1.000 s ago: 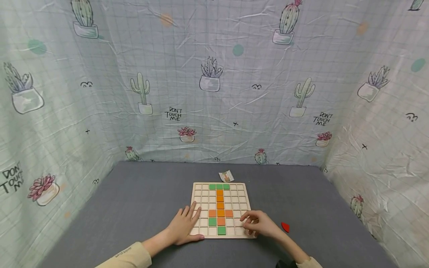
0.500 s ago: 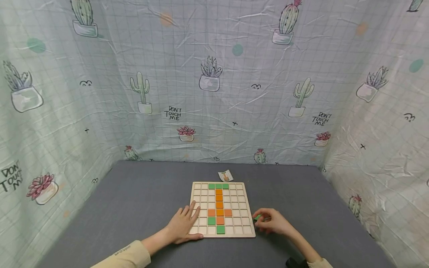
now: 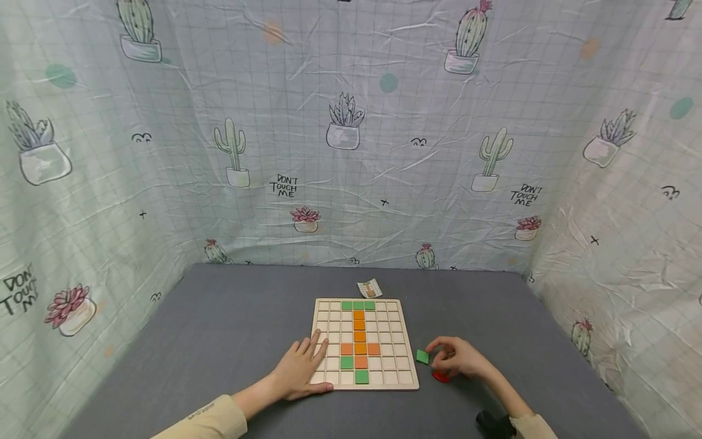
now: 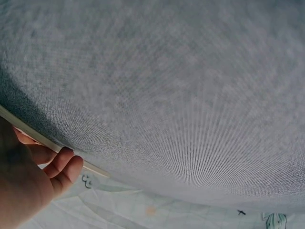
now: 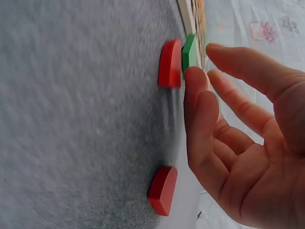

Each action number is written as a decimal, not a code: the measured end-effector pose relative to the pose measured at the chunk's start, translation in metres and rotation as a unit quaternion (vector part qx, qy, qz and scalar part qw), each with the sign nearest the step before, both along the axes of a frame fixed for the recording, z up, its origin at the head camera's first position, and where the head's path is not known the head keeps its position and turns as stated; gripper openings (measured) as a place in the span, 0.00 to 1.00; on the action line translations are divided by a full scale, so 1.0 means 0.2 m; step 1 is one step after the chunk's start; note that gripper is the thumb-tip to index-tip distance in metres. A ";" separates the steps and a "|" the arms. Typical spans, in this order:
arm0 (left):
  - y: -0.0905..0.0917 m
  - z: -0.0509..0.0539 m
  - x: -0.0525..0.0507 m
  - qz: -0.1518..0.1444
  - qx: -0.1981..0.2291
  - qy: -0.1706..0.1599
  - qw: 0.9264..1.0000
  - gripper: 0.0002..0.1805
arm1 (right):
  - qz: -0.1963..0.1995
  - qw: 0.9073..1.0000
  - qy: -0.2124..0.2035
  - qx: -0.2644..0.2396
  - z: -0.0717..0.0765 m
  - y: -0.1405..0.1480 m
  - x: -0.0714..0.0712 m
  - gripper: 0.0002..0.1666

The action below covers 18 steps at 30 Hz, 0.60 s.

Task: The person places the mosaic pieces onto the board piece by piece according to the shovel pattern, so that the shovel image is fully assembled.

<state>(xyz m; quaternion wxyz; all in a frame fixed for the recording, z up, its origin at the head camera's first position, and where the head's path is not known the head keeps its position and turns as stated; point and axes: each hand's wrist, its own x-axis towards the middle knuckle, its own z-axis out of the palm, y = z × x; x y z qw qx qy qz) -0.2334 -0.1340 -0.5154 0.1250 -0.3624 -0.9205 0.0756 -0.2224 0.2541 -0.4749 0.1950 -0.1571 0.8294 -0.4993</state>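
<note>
My left hand [image 3: 300,370] rests on the left edge of a wooden grid board [image 3: 392,339], fingers spread, thumb along its near edge. In the left wrist view, fingers [image 4: 62,167] touch the board's thin edge [image 4: 95,169]. Green and orange square tiles [image 3: 359,336] fill several grid cells. My right hand [image 3: 459,358] hovers right of the board, fingers loosely bent with nothing visible between them. Just left of its fingertips lies a loose green tile [image 3: 422,356]. Red pieces with a curved side [image 5: 170,64] lie beneath it; the head view shows one red piece [image 3: 441,376], partly covered.
Behind the board lies a small printed pattern card [image 3: 370,288]. The grey tabletop [image 3: 263,305] extends on both sides of the board. A cactus-print cloth [image 3: 351,183] hangs around the back and sides.
My right hand has moved from the board's right edge outward to the right. A green tile, held half a second ago, now lies on the table. The left hand stays put.
</note>
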 end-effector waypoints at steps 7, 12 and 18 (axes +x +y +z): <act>0.00 0.01 0.00 0.009 -0.001 -0.021 1.000 0.50 | 0.060 0.998 -0.003 0.021 -0.01 0.02 -0.09 0.22; 0.01 0.02 0.01 0.012 0.002 -0.037 0.999 0.50 | 0.087 0.996 -0.003 0.033 -0.02 0.01 -0.14 0.23; 0.01 0.03 0.01 0.015 0.004 -0.042 0.999 0.49 | 0.108 0.993 0.011 0.038 -0.04 -0.01 -0.18 0.24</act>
